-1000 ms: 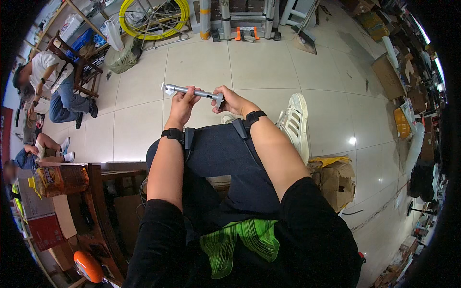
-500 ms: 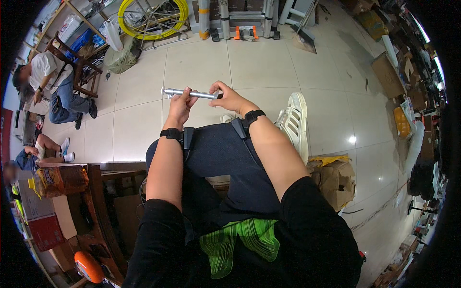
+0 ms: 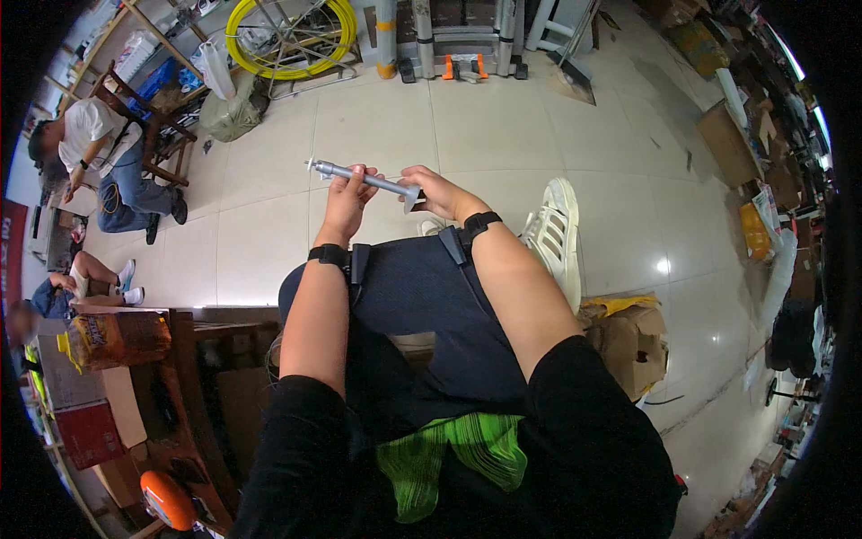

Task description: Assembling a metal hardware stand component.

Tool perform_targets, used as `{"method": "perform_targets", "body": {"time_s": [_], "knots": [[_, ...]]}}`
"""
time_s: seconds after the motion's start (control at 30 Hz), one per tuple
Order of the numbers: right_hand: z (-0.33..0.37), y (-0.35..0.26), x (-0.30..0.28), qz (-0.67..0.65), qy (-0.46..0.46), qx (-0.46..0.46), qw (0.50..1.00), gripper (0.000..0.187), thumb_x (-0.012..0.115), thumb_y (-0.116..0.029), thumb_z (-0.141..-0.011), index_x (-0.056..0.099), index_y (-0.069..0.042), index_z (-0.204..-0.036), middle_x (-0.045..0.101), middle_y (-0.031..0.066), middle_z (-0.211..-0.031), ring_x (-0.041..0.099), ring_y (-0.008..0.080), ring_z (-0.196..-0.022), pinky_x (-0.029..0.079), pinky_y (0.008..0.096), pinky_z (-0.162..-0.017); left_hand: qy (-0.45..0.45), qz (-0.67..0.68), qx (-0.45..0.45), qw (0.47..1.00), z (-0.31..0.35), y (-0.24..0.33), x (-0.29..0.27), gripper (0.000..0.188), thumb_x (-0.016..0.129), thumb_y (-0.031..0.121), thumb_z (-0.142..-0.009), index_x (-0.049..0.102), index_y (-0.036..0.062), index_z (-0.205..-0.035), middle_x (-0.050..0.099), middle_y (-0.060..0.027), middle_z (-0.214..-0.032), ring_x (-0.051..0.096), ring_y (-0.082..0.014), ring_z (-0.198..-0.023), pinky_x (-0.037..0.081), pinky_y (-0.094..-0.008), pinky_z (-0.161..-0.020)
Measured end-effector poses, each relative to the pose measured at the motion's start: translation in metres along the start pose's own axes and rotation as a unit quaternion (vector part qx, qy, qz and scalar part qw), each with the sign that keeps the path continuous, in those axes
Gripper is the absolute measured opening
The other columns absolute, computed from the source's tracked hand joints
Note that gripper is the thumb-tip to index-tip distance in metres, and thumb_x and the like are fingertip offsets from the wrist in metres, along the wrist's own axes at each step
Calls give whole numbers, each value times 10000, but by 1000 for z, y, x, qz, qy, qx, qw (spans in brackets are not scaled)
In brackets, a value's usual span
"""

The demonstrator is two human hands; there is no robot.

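Note:
A slim silver-grey mounting bracket [image 3: 388, 186], a metal tube with a small screw-like tip at its left end and a flared base at its right, is held above my knees. My left hand [image 3: 345, 205] is closed round the tube near the tip, thumb lying along it. At the flared base, my right hand [image 3: 442, 194] has its fingers curled over the end; its thumb is partly hidden. The tube slants down to the right. Each wrist wears a black strap with a dark block.
A wooden bench [image 3: 184, 386] with an orange-brown jug [image 3: 117, 340] stands at my left. A torn cardboard box [image 3: 633, 346] lies by my right thigh. Ahead are a yellow cable reel [image 3: 235, 45] and a ladder [image 3: 422, 36]. Two people sit at far left.
The bracket has tilted, its right end dropping, and its flared base shows more plainly. My right hand has shifted slightly right and its fingers have straightened. The left hand keeps its hold.

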State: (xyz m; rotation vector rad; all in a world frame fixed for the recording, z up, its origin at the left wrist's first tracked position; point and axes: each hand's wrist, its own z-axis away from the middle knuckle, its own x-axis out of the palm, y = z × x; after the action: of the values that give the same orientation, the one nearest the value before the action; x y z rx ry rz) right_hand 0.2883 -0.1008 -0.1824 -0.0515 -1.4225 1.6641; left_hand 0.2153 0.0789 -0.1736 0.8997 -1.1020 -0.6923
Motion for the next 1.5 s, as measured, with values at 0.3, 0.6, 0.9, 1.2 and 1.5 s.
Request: {"method": "perform_targets", "body": {"time_s": [0.3,0.6,0.9,1.2,1.5], "knots": [[4,-14,-10,-10,153,-110,982,264,466,-297,-890,479,-102,-1067,565,63,-945,572,174,-843,466,310,-729,28,-130,62,989,-25,-27,-57,235,420,320,-900,476,107,-819,468,-7,-714,471,-138,-689,372,-279,-628],[165,-95,32,-45,146,-432,889,130,524,-183,-850,502,-56,-842,573,42,-719,563,120,-638,459,254,-572,81,85,42,992,-18,17,-39,707,206,742,-776,482,101,-663,445,-40,-553,432,-198,-632,360,-333,-669],[396,1,-34,31,491,-311,813,154,472,-185,-890,531,-43,-898,569,34,-775,565,114,-742,463,257,-721,35,61,-1,998,-5,26,-19,772,238,800,-713,465,62,-686,422,-60,-616,358,-195,-616,319,-316,-662],[448,165,-131,451,467,235,723,306,457,-276,-860,569,-16,-978,600,185,-939,566,313,-879,442,377,-752,2,67,-11,998,7,36,5,515,424,575,-766,500,66,-757,438,-32,-657,373,-159,-630,302,-288,-649],[376,114,-135,603,271,290,692,433,525,-344,-768,567,-34,-1066,581,176,-1048,554,295,-931,409,404,-846,52,-15,7,999,5,35,-37,504,394,456,-804,547,7,-975,460,-12,-639,412,-141,-595,344,-276,-586]]}}
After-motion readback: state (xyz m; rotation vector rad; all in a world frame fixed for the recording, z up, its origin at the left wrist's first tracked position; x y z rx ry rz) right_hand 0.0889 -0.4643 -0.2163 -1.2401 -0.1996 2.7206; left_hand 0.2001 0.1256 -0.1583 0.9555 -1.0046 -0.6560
